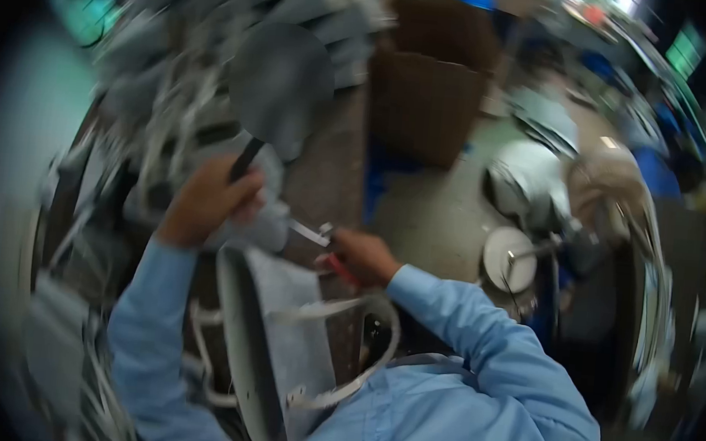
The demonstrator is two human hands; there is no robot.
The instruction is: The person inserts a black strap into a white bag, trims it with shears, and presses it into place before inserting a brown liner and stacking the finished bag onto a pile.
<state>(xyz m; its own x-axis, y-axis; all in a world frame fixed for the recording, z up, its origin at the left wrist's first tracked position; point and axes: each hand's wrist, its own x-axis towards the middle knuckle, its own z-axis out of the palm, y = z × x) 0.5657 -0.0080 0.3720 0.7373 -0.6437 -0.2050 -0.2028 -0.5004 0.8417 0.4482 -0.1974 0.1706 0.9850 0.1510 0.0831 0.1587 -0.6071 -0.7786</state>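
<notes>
My left hand [214, 200] is closed around the black, handle-like strip [245, 159] of a round, flat grey piece [281, 80], which is smeared by motion. My right hand [362, 257] grips what look like red-handled scissors [340, 268], with a pale metal part pointing left toward my other hand. Just below both hands, a grey-white bag [289, 332] with pale looped handles [390, 324] stands on its side against my body. Blur hides the finer details of the held things.
Grey pieces are heaped [190, 72] along the left and far side of the brown table [324, 168]. A brown cardboard box [427, 93] stands beyond its right edge. Farther right, another person [612, 184] is near white-grey bags [524, 181] and a round white disc [509, 261].
</notes>
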